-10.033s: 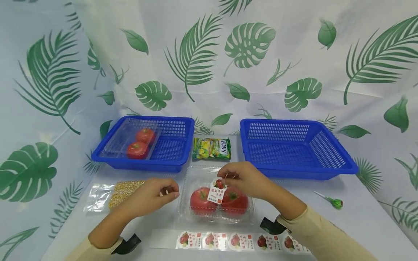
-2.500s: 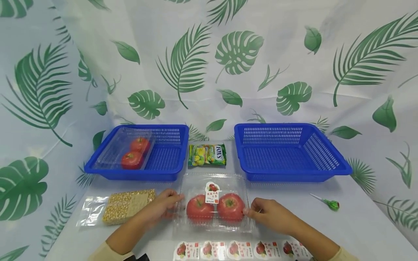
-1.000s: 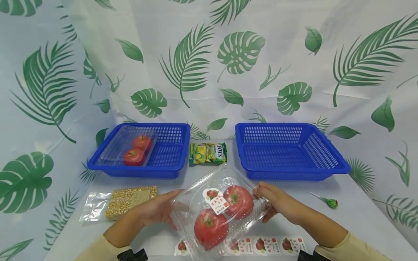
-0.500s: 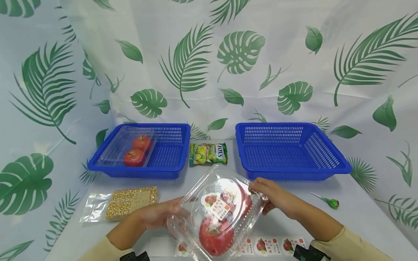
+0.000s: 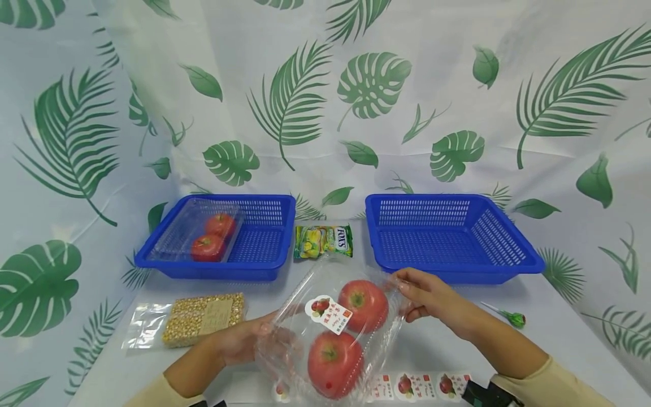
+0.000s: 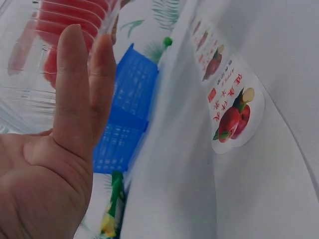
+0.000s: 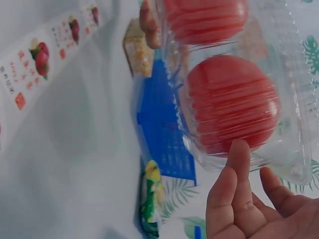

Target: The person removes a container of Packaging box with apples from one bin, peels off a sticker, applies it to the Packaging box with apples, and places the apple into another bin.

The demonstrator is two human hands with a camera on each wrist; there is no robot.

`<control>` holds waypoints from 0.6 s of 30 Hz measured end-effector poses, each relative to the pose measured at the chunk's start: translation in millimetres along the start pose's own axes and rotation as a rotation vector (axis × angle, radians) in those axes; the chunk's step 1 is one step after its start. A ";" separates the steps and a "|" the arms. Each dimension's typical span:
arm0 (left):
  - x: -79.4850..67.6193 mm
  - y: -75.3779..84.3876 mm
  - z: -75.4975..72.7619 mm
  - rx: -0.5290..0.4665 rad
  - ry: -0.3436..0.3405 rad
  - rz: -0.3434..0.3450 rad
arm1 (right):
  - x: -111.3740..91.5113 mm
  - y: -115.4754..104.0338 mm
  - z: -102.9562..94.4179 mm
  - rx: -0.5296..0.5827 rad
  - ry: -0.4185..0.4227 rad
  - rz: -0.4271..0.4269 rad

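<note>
Both hands hold a clear plastic fruit box (image 5: 325,277), turned diagonally and raised off the table. Inside it are two red apples (image 5: 335,364), and a white apple-print label (image 5: 328,314) is stuck on its lid. My left hand (image 5: 244,339) holds the left corner; in the left wrist view its fingers lie straight along the box, and its thumb is hidden. At the right corner, my right hand (image 5: 427,294) pinches the edge between thumb and fingers. The right wrist view shows the ribbed underside of the box (image 7: 294,124) with fingertips against it.
A strip of labels (image 5: 417,387) lies along the front, partly covered by the box. Behind stand a left blue basket (image 5: 259,271) with another boxed pair of apples (image 5: 208,247), and a right blue basket (image 5: 458,274). Around lie a candy bag (image 5: 322,241), corn-kernel pack (image 5: 203,319) and lollipop (image 5: 515,319).
Ten seconds ago the right hand held the label against the lid of the box on the table. Since then both hands have lifted and turned the box. Lately its tilt has shifted, losing the glare.
</note>
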State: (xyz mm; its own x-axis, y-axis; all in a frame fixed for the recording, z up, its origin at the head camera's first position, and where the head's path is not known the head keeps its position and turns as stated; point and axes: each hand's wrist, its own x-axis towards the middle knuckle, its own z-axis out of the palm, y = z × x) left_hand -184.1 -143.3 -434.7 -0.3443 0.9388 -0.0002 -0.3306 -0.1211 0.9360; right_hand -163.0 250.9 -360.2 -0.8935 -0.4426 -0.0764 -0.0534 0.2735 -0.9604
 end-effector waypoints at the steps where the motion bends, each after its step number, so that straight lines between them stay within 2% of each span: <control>1: 0.0 0.0 0.3 -0.009 0.001 0.009 | -0.9 -1.2 -0.5 -0.004 0.009 -0.004; 11: 3.9 10.5 7.0 -0.029 0.028 0.063 | -6.9 -11.2 3.5 0.012 0.055 -0.054; 15: 6.6 16.8 9.3 -0.011 0.113 0.068 | -7.9 -12.9 10.0 0.071 0.059 -0.037; 18: 9.9 20.9 10.3 -0.009 0.188 0.073 | -8.7 -14.0 16.1 0.102 0.033 -0.011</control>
State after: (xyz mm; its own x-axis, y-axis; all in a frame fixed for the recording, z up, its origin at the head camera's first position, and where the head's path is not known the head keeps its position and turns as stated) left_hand -185.4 -133.1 -411.5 -0.5254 0.8509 0.0013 -0.3060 -0.1904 0.9328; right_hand -147.3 237.1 -350.4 -0.9072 -0.4166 -0.0581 -0.0195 0.1795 -0.9836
